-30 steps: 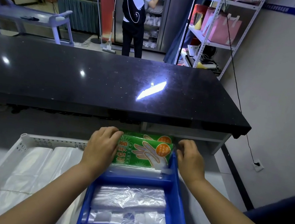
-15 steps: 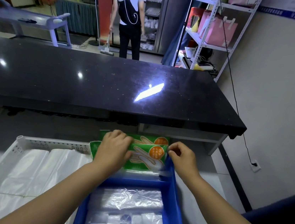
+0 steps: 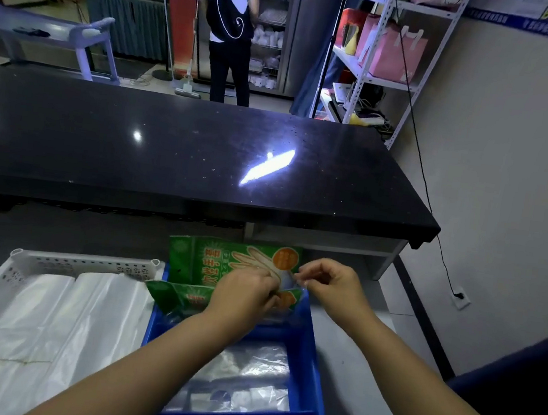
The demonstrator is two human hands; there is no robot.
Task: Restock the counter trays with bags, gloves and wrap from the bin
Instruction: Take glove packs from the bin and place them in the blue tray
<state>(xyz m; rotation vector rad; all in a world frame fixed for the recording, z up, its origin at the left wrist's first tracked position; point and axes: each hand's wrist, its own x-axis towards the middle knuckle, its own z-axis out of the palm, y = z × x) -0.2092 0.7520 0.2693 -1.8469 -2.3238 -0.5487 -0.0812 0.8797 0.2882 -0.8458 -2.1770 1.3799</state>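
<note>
White tray (image 3: pixel 86 263) on the left holds two stacks of folded plastic bags (image 3: pixel 55 315). Beside it, the blue tray (image 3: pixel 311 356): two green glove packs (image 3: pixel 224 263) at its far end, clear bags nearer. Left hand (image 3: pixel 244 293) pinches the lower pack; right hand (image 3: pixel 332 285) pinches the upright pack's corner.

Dim indoor light, bright ceiling-lamp glare streak on the glossy black bench (image 3: pixel 203 150), wide-angle bending at the edges, soft blur on the far room
</note>
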